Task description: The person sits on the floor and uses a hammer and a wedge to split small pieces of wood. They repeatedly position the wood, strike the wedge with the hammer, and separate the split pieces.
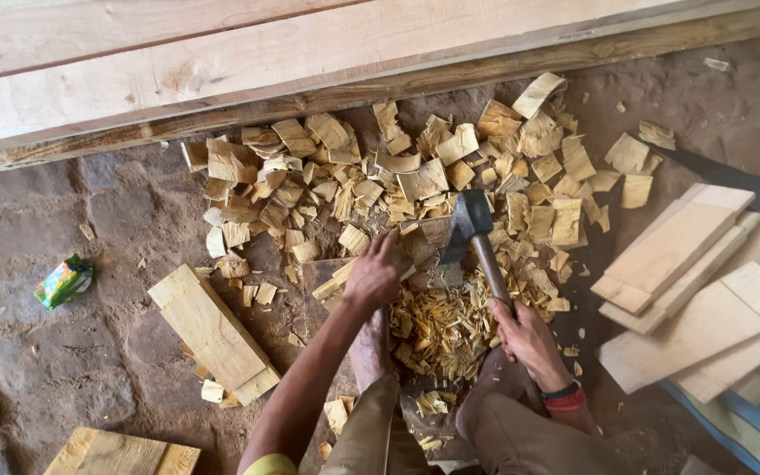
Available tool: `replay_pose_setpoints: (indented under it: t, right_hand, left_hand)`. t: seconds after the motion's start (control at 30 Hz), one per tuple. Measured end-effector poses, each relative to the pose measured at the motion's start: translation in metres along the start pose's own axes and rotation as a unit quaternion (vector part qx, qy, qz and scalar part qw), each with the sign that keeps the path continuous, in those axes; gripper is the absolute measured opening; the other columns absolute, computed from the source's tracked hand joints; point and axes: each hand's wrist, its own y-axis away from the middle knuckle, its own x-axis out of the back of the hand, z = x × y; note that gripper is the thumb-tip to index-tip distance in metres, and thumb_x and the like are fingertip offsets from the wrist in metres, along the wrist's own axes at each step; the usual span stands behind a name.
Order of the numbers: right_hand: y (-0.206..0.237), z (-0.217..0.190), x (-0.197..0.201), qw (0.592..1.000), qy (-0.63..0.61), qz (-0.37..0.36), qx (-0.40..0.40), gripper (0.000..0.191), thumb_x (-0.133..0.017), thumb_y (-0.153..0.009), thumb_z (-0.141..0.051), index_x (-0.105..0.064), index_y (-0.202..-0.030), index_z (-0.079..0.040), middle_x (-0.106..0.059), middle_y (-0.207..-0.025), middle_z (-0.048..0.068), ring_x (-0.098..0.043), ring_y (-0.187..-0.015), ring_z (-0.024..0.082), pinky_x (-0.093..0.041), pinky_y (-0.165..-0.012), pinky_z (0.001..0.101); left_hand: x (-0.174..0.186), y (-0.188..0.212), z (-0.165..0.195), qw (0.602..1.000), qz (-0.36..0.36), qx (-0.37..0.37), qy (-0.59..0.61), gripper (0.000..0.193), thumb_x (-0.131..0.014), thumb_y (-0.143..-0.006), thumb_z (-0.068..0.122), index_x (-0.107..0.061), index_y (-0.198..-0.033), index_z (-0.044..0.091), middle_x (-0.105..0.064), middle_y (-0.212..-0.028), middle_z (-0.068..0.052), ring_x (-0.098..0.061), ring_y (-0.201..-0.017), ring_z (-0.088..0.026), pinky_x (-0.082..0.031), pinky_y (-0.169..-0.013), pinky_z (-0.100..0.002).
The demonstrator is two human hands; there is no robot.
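Two bare hands are being used: a dark-headed, wooden-handled hatchet (472, 230) is being gripped low on its handle by the right hand (525, 334), while a pale wooden workpiece (338, 281) is being clasped by the left hand (378, 271), just beside the blade.

In my right hand (528, 339) I grip a smooth, worn brown wooden handle carrying a dull dark metal hatchet head (468, 224). Under my left hand (376, 273) sits a rough pale wooden block (424, 246); around both lie matt, splintery yellow wood chips (446, 325).
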Motion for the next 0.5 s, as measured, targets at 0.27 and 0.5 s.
replay_pose_setpoints:
  t: [0.27, 0.5]
  right_hand:
    - [0.011, -0.013, -0.003, 1.0, -0.001, -0.006, 0.008, 0.038, -0.056, -0.1, -0.041, -0.063, -0.102, -0.004, -0.053, -0.06, -0.001, -0.047, -0.041, 0.009, -0.042, -0.033, 0.0269]
    - [0.028, -0.066, 0.011, 0.991, -0.03, -0.024, 0.13, 0.036, -0.051, -0.102, -0.037, -0.057, -0.099, -0.002, -0.052, -0.061, -0.002, -0.047, -0.04, 0.009, -0.043, -0.03, 0.0276]
  left_hand:
    - [0.027, 0.005, -0.028, 0.843, -0.398, 0.297, 0.205, 0.071, -0.09, -0.069, 0.038, -0.053, -0.123, 0.01, -0.062, -0.114, -0.008, -0.061, -0.089, -0.021, -0.056, -0.07, -0.032]
    - [0.004, 0.006, -0.008, 0.827, -0.403, 0.36, 0.158, 0.05, -0.075, -0.075, 0.012, -0.055, -0.12, 0.01, -0.068, -0.105, -0.009, -0.064, -0.096, -0.025, -0.05, -0.094, -0.046]
